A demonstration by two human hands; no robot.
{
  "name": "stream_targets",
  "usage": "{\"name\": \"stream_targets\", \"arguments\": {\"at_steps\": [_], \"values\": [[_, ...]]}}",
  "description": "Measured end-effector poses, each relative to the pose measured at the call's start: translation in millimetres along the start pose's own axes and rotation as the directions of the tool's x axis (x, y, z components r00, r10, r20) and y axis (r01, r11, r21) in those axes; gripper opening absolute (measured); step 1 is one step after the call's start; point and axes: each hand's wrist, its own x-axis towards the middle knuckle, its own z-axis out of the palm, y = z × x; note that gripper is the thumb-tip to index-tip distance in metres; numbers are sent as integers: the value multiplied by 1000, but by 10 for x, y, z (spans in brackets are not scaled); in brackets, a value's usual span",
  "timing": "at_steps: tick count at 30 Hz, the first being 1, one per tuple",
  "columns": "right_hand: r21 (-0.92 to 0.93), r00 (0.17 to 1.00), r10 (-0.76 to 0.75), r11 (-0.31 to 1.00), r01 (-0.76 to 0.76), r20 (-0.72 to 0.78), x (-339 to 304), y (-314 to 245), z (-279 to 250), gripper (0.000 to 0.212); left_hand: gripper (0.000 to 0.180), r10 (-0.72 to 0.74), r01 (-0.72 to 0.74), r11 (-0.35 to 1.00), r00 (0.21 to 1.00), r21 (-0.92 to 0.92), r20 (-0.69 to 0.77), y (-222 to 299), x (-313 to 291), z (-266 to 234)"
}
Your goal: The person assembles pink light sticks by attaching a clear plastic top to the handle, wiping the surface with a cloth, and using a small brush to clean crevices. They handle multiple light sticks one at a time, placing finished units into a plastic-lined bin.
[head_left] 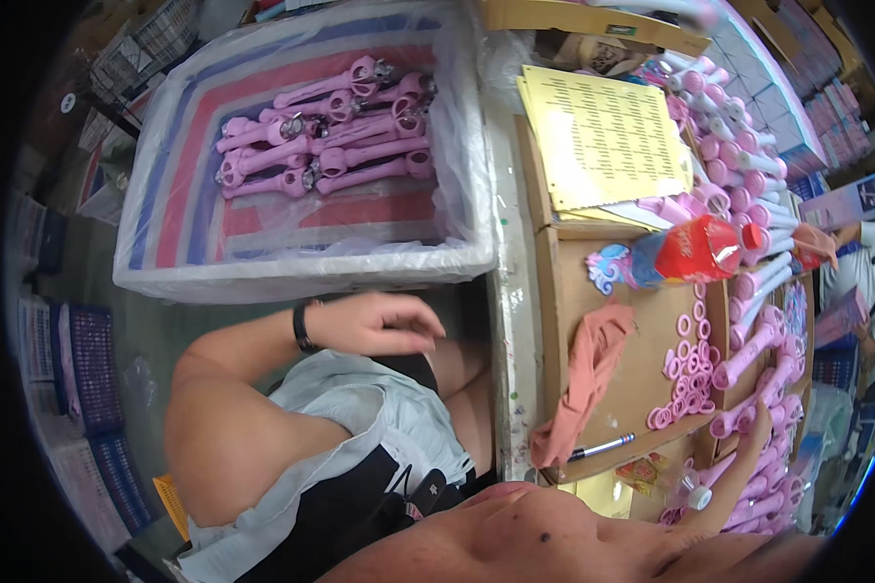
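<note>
My left hand [371,325], with a dark band at its wrist, hangs blurred in front of a white box [311,277]. Its fingers are loosely bent and apart, with nothing in them. In that plastic-lined box lie several pink wand-like plastic handles [369,170] with silvery ends. At the right, my right hand [756,424] reaches into a heap of pink plastic handles [758,350] and touches one of them. Its fingers are too small and covered to make out. Pink rings [692,384] lie loose on the cardboard tray [578,272] beside it.
On the tray rest a salmon-coloured cloth [585,374], a pen [603,447] and a red packet [698,251]. Yellow printed sheets [608,141] lie farther back. A clear bottle [692,494] lies near my right forearm. Another person [870,277] stands at far right.
</note>
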Motion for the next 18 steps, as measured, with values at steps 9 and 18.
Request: {"name": "stream_targets", "arguments": {"at_steps": [9, 18], "values": [[-218, 998, -44, 974, 54, 49, -418, -49, -38, 55, 42, -130, 371, 754, 893, 541, -431, -1382, 301, -2219], [-377, 607, -793, 579, 723, -51, -2941, -1159, 1838, 36, 57, -781, 631, 604, 590, 487, 205, -3377, -623, -2035]]}}
